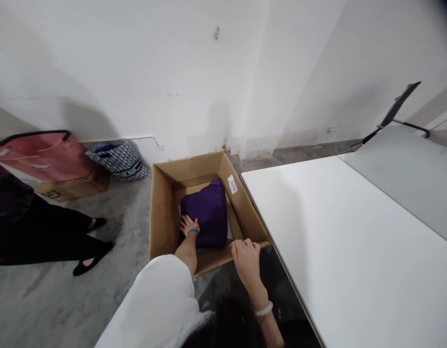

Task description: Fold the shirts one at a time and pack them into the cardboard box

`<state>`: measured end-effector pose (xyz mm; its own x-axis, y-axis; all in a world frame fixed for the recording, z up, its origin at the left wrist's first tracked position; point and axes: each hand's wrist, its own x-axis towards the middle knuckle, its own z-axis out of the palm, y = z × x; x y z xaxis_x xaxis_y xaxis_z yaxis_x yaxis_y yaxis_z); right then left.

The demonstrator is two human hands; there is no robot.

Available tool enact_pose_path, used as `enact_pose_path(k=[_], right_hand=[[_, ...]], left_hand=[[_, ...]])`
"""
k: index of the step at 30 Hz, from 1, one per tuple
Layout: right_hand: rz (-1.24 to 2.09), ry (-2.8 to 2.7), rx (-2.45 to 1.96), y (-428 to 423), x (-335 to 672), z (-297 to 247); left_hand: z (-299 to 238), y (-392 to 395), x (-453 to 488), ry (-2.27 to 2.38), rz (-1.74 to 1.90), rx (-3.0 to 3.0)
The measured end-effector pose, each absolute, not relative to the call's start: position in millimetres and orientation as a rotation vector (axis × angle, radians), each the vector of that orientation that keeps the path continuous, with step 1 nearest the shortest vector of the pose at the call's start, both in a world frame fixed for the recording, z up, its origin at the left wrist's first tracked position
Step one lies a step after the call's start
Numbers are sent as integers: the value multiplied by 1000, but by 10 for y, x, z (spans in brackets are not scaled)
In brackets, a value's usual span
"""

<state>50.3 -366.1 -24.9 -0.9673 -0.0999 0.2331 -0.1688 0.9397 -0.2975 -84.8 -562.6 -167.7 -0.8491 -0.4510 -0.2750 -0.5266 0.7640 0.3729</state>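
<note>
A deep, open cardboard box [161,212] stands on the floor with a folded purple cloth [209,212] lying inside. Something white shows beneath the cloth's edges, but I cannot make out what it is. My left hand [189,225], with a blue band at the wrist, reaches into the box and lies on the cloth's left side, fingers spread. At the box's near right rim, my right hand [246,256] has its fingers curled over the cardboard edge. A pale bead bracelet circles that wrist.
A white table [339,217] borders the box on the right, with a dark-framed chair [390,111] beyond it. Leftward are a patterned tote bag [118,159], a pink bag [45,157] on a carton [74,188], and a standing person in black trousers [45,232]. A white wall rises behind.
</note>
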Motion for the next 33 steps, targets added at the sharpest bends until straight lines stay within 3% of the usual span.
enact_pose_path(k=[6, 11, 17, 24, 33], right_hand=[[517, -2869, 261, -3637, 521, -260], [898, -2553, 373, -3470, 680, -183], [1049, -2221, -9, -3101, 1358, -89], [884, -1817, -738, -2368, 2543, 142], [250, -1500, -1613, -1449, 4530, -45]], left_hand=[[-1020, -5197, -1124, 3053, 673, -115], [-109, -4446, -1261, 3293, 664, 877], [571, -3410, -447, 2972, 758, 2091], [618, -2118, 857, 2183, 885, 2733], [118, -457, 3056, 1398, 358, 2645]])
